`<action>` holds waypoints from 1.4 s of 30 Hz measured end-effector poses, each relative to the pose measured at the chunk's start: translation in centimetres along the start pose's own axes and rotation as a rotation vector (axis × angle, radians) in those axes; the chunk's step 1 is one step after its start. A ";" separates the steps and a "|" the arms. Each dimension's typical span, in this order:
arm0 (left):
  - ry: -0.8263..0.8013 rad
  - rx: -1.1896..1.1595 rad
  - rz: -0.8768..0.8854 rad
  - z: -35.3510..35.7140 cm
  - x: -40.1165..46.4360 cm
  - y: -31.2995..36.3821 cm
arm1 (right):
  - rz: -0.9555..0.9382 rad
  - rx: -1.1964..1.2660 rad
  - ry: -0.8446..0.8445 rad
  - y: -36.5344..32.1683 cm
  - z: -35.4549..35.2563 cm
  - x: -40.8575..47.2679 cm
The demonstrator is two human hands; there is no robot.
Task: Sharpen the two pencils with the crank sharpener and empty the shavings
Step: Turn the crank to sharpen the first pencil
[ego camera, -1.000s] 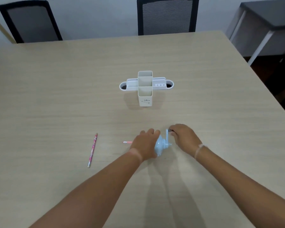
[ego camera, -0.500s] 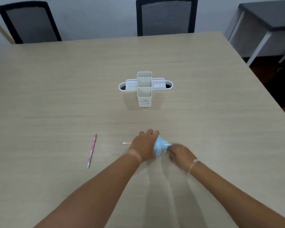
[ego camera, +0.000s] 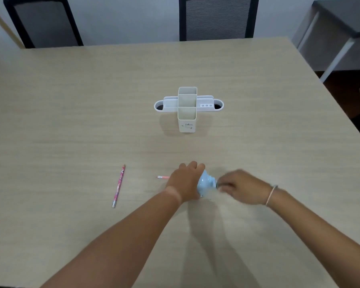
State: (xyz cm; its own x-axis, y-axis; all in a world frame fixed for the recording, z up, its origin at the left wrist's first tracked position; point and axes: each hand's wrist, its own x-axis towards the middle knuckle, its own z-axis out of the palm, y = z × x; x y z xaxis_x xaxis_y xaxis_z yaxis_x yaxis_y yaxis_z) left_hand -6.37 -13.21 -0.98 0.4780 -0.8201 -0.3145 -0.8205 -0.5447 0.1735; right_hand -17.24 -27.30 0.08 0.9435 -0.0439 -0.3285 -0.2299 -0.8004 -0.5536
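Gripping the light blue sharpener (ego camera: 205, 183) from its left side, the left hand (ego camera: 185, 181) is wrapped around the body and presses it onto the table (ego camera: 71, 113). A pink pencil (ego camera: 163, 177) pokes out from under that hand to the left, its eraser end showing; its tip is hidden behind the hand, so whether it sits in the sharpener cannot be seen directly. The right hand (ego camera: 240, 187) is just right of the sharpener, fingers pinched together at the crank (ego camera: 217, 185); hand and crank are blurred. A thin band circles the right wrist.

The second pencil (ego camera: 118, 186), pink and patterned, lies well to the left of both hands, apart from them, tip pointing away from the person. A white desk organiser (ego camera: 187, 110) stands upright farther back, near the table's middle.

Compared with half a second ago, the right hand sits higher and farther right of the sharpener; a second ago it was above the crank's top. The left hand, sharpener and both pencils have kept their places.
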 end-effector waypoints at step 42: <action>0.003 0.002 -0.033 0.1 -0.3 0.4 | 0.264 0.034 -0.018 1.4 4.4 2.6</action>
State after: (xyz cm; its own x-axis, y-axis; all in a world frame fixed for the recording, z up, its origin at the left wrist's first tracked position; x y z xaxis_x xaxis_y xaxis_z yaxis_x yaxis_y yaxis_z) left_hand -6.86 -13.11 -0.89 0.5058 -0.8021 -0.3175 -0.8049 -0.5712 0.1608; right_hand -16.11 -25.93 -4.91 0.8455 -0.2375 -0.4783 -0.4757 -0.7418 -0.4726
